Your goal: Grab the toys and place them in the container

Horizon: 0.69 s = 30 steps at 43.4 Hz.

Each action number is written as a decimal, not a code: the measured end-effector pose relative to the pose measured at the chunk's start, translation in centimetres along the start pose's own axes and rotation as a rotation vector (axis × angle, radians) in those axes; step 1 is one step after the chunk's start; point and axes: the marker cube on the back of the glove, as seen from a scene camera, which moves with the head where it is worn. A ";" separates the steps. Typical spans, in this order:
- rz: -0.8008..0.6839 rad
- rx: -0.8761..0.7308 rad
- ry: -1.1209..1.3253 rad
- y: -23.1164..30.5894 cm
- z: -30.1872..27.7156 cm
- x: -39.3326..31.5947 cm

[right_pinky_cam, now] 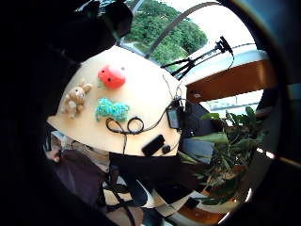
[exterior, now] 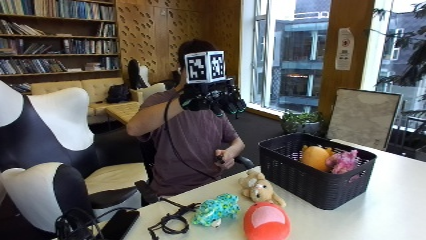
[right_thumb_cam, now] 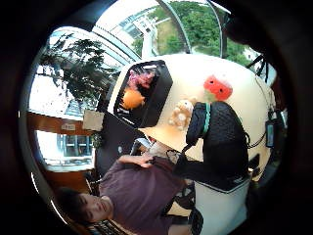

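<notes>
black-gloved right hand [exterior: 212,98] raised high, fingers loosely curled and empty, well above the beige plush bunny [exterior: 260,189], teal knitted toy [exterior: 217,209] and red round plush [exterior: 266,221] beside the black woven basket [exterior: 313,186].

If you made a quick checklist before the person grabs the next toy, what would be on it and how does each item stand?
1. Gloved hand free, raised above the table: ok.
2. Toys within view on the table: teal toy, beige bunny, red toy: ok.
3. Basket upright, room left beside the orange toy and pink toy: ok.
4. Black cable lies close to the teal toy; touching: cannot tell.
5. Finger posture: cannot tell.
</notes>
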 end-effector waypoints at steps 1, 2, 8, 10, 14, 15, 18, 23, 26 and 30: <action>0.000 0.000 0.001 0.0 0.0 0.0; -0.001 0.000 0.001 0.0 0.0 0.0; 0.006 -0.012 -0.002 0.0 -0.1 -0.1; 0.014 -0.017 -0.003 -0.2 -0.1 0.0; 0.025 -0.026 -0.003 -0.7 -0.1 0.3; 0.029 -0.028 -0.003 -0.8 0.0 0.4; 0.042 -0.042 -0.001 -1.5 0.0 0.6; 0.058 -0.076 0.012 -3.0 0.5 0.8; 0.068 -0.112 0.018 -4.3 1.2 0.9; 0.073 -0.148 0.025 -6.4 2.8 1.3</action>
